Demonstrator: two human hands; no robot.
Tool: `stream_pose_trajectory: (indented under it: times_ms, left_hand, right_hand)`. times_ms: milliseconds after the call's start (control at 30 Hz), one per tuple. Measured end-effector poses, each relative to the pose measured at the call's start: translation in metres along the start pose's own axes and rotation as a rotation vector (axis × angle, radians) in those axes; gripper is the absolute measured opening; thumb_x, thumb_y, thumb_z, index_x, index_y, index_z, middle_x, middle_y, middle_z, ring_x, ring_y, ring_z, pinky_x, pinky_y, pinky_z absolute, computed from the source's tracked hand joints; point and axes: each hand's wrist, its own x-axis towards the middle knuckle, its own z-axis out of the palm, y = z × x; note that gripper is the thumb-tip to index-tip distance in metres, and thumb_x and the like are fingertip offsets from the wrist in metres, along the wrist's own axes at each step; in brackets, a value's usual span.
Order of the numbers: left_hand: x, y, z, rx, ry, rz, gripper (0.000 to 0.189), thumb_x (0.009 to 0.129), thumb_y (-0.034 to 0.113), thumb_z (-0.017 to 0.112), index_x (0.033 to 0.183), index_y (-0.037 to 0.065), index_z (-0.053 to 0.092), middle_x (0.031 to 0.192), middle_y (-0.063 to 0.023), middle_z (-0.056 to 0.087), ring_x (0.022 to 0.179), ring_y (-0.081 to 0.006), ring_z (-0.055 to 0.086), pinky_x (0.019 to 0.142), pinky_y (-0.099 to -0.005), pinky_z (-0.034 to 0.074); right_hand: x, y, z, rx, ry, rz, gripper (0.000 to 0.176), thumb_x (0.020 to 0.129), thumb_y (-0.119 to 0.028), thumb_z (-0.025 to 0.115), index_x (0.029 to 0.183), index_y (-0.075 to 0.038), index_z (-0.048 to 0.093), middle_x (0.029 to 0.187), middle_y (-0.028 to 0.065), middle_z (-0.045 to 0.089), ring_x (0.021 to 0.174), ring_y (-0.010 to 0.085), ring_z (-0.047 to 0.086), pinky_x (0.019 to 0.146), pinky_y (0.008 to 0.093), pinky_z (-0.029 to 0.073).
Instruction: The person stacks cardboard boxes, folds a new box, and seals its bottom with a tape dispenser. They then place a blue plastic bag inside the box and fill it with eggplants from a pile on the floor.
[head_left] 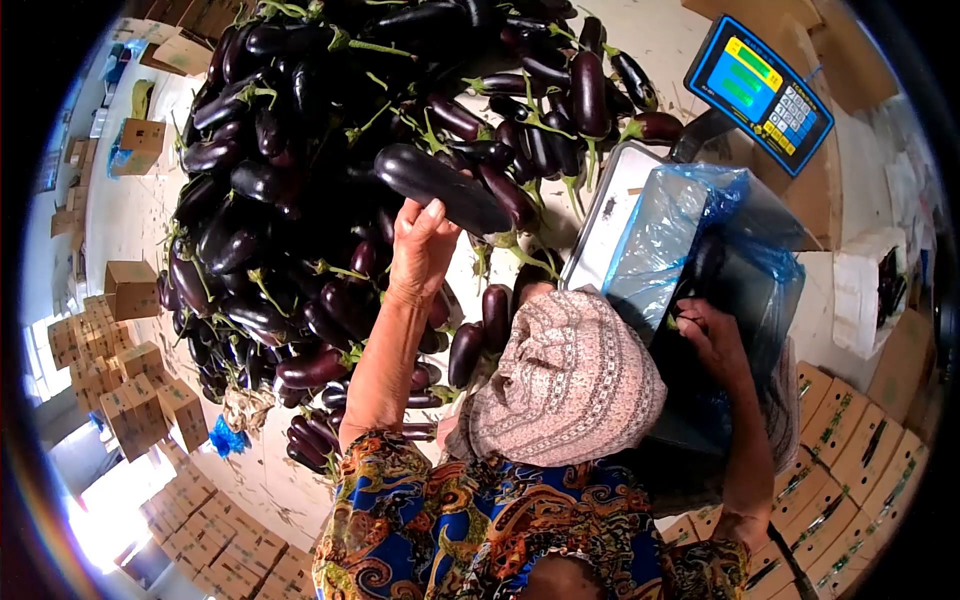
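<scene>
My left hand (423,240) grips a large dark purple eggplant (440,188), held up before the heap with its green stem pointing right. Fingers curled, my right hand (715,340) reaches into a box lined with blue plastic film (650,240). It is closed around the stem end of another eggplant (706,262), partly hidden in the box's shadow. Under the box is a metal scale platform (605,205). A big heap of eggplants (300,190) covers the floor on the left and ahead.
The scale's display (758,95) rises at the upper right. Patterned fabric (565,380) covers my knee between my arms. Stacked cardboard boxes (850,460) stand at the lower right, and more cartons (130,370) at the left. A white foam box (868,290) is at far right.
</scene>
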Motion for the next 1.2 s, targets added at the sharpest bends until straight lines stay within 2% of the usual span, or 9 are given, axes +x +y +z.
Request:
stream_pose_trajectory:
  times_ms: [400,533,633,733,767,867,1000,1167,1200]
  left_hand:
    - [0.03,-0.029,-0.019,-0.21,0.204,-0.003,0.016,0.086,0.01,0.065,0.099,0.002,0.058,0.099,-0.0104,0.066,0.098,-0.0249,0.063,0.097,-0.0422,0.049]
    - [0.061,-0.027,-0.037,-0.256,0.299,0.01,0.021,0.089,0.014,0.064,0.103,0.003,0.055,0.1,-0.0124,0.063,0.102,-0.0257,0.062,0.093,-0.039,0.051]
    - [0.075,-0.005,-0.035,-0.047,0.105,0.058,0.036,0.089,0.017,0.065,0.117,0.0,0.051,0.105,-0.0145,0.06,0.103,-0.0279,0.06,0.099,-0.0403,0.046]
    - [0.064,-0.035,-0.081,0.336,0.315,-0.044,0.033,0.089,0.013,0.061,0.118,0.0,0.051,0.083,-0.0066,0.06,0.07,-0.0157,0.058,0.061,-0.0254,0.048]
    - [0.055,-0.045,-0.085,0.406,0.459,-0.099,0.032,0.088,0.009,0.06,0.118,0.001,0.052,0.082,-0.0062,0.06,0.063,-0.0119,0.054,0.049,-0.0207,0.038]
    - [0.038,-0.094,-0.124,0.479,0.65,-0.159,0.045,0.083,0.019,0.069,0.121,0.003,0.051,0.095,-0.0055,0.061,0.083,-0.0154,0.057,0.073,-0.0301,0.047]
    - [0.042,-0.12,-0.125,0.689,0.694,-0.142,0.061,0.078,0.031,0.076,0.125,0.001,0.05,0.113,-0.011,0.058,0.102,-0.021,0.055,0.089,-0.034,0.043]
    - [0.063,-0.103,-0.122,1.55,0.417,0.472,0.047,0.075,0.017,0.069,0.117,0.002,0.055,0.105,-0.0157,0.058,0.104,-0.0333,0.052,0.091,-0.041,0.04]
    - [0.068,-0.089,-0.12,1.653,0.374,0.562,0.053,0.072,0.013,0.068,0.121,0.005,0.052,0.114,-0.0158,0.054,0.111,-0.0343,0.047,0.095,-0.0452,0.037]
  right_hand:
    - [-0.003,-0.012,-0.006,0.0,-0.005,0.044,0.031,0.088,-0.02,0.057,0.103,0.006,0.062,0.11,0.0199,0.065,0.099,0.0318,0.064,0.087,0.0349,0.048]
    - [0.001,0.002,-0.002,-0.028,0.02,-0.042,0.032,0.089,-0.021,0.058,0.108,0.004,0.061,0.109,0.0194,0.065,0.099,0.0306,0.064,0.087,0.0345,0.048]
    - [0.001,0.004,-0.003,0.004,-0.013,0.029,0.031,0.089,-0.02,0.058,0.111,0.002,0.06,0.109,0.0182,0.065,0.098,0.0294,0.065,0.085,0.0339,0.049]
    - [0.002,0.011,0.002,-0.025,-0.014,-0.018,0.031,0.088,-0.018,0.06,0.112,0.0,0.06,0.107,0.0167,0.066,0.097,0.0284,0.065,0.082,0.0339,0.05]
    - [0.003,0.012,0.003,-0.026,-0.008,-0.036,0.03,0.087,-0.017,0.062,0.112,0.0,0.06,0.106,0.0161,0.066,0.096,0.0284,0.065,0.082,0.0342,0.05]
    - [0.006,0.015,0.004,-0.064,-0.023,-0.048,0.03,0.086,-0.013,0.064,0.112,-0.001,0.059,0.104,0.0156,0.066,0.093,0.0289,0.065,0.08,0.0352,0.05]
    - [0.008,0.018,0.008,-0.102,-0.022,0.024,0.029,0.084,-0.01,0.066,0.111,-0.002,0.06,0.102,0.0155,0.066,0.092,0.0298,0.065,0.08,0.0364,0.05]
    - [0.005,0.023,0.008,-0.157,-0.008,-0.022,0.028,0.084,-0.008,0.062,0.111,-0.002,0.059,0.1,0.0179,0.064,0.094,0.0347,0.062,0.083,0.0392,0.048]
    - [0.005,0.026,0.006,-0.181,-0.014,-0.047,0.028,0.084,-0.008,0.061,0.111,-0.002,0.059,0.101,0.0187,0.064,0.095,0.0359,0.061,0.084,0.04,0.047]
